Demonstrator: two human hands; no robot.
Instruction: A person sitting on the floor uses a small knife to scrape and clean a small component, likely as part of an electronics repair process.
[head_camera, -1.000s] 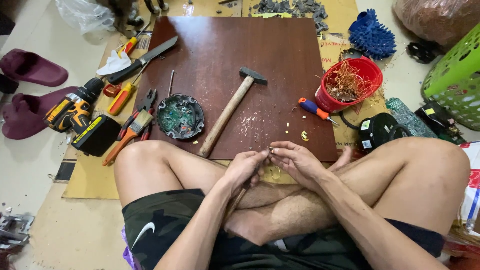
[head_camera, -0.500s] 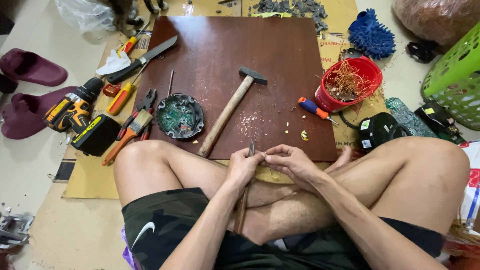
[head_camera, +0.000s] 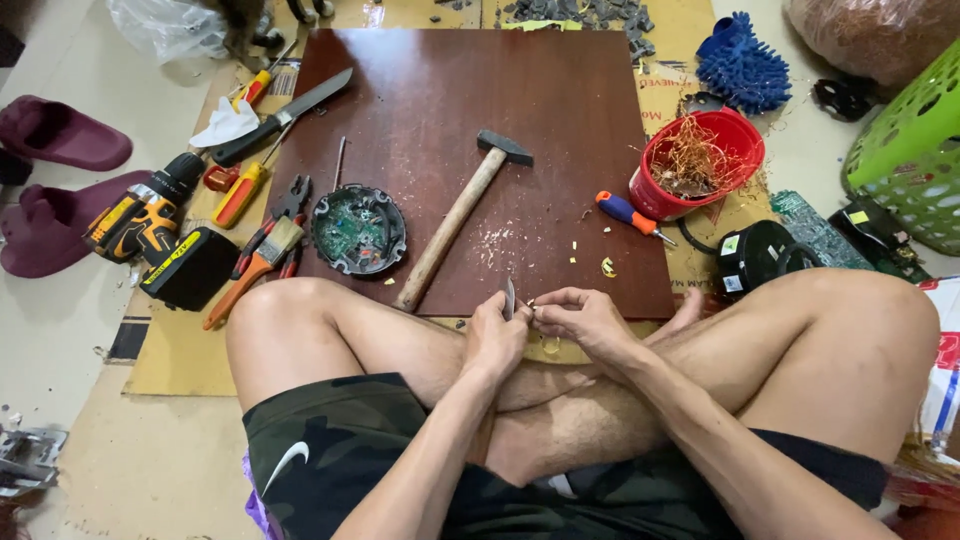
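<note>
The dark wooden board (head_camera: 560, 130) lies on the floor just beyond both hands. On it, the hammer (head_camera: 460, 215) rests diagonally, beyond the left hand (head_camera: 497, 338), with the round circuit-board housing (head_camera: 358, 230) further left. The red bowl (head_camera: 700, 165) of copper strands sits beyond the right hand (head_camera: 585, 320). Left fingers are closed on a small blade (head_camera: 509, 297), held upright; right fingers pinch a tiny piece (head_camera: 531, 303) against it, seemingly steadying it. Nothing obstructs either hand.

The piece pinched between the fingers (head_camera: 545, 303) was too small to identify; the green basket (head_camera: 915, 150) was cut off at the right edge.
</note>
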